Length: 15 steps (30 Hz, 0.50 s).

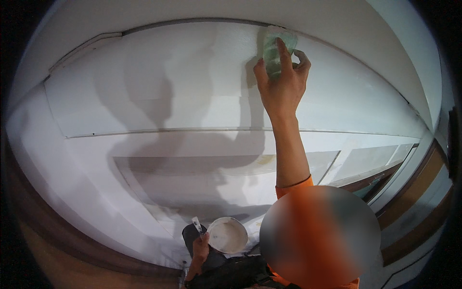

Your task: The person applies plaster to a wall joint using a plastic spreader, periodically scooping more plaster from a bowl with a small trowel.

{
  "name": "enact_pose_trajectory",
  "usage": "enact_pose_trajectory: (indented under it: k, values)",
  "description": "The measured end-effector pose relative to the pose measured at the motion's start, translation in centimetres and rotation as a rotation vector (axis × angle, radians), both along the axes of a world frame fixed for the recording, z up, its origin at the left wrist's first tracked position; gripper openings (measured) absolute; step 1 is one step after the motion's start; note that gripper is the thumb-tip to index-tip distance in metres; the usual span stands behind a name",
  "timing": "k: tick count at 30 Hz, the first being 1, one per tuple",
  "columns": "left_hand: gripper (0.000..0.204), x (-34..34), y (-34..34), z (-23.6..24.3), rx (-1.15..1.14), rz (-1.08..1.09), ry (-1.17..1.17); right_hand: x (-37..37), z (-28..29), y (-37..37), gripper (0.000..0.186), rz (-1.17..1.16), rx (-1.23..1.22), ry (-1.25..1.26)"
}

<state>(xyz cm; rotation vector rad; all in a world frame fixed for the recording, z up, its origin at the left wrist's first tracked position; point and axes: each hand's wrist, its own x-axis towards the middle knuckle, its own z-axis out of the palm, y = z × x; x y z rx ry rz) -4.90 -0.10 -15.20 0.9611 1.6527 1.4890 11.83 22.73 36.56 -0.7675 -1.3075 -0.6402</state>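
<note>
My right hand (284, 82) is raised against the white panel (187, 77), fingers gripped round a pale green, translucent flat tool (272, 55) whose top edge meets the panel's upper seam. Low in the view, my left hand (200, 248) grips a small pale-bladed tool (197, 224), perhaps a putty knife. Just right of that hand is a round white bucket (228, 234) with off-white material inside; I cannot tell whether anything supports it besides the dark leg or surface beneath.
A pale overhang (192, 9) borders the panel above. Below are recessed white sections (370, 159) with patchy spots. Brown-framed edges (414, 192) stand at the right and a dark wooden band (62, 231) curves at lower left. Shadows lie across the wall; a blurred round patch hides the lower right.
</note>
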Motion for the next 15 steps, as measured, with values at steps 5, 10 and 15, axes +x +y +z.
enact_pose_trajectory:
  k: [5, 10, 15]
  values:
    - [0.048, -0.7, 0.2, -1.4, -0.186, 0.005, 0.016, -0.4, 0.2, 1.0, 0.055, -0.058, 0.044, 0.028]
    - [0.047, -0.5, 0.0, -1.6, -0.201, -0.013, -0.053, 0.1, 0.2, 2.9, 0.052, -0.136, 0.136, -0.001]
    - [0.046, -0.2, 0.0, 1.0, -0.221, -0.039, -0.037, 0.0, 0.8, 2.6, 0.049, -0.198, 0.134, -0.018]
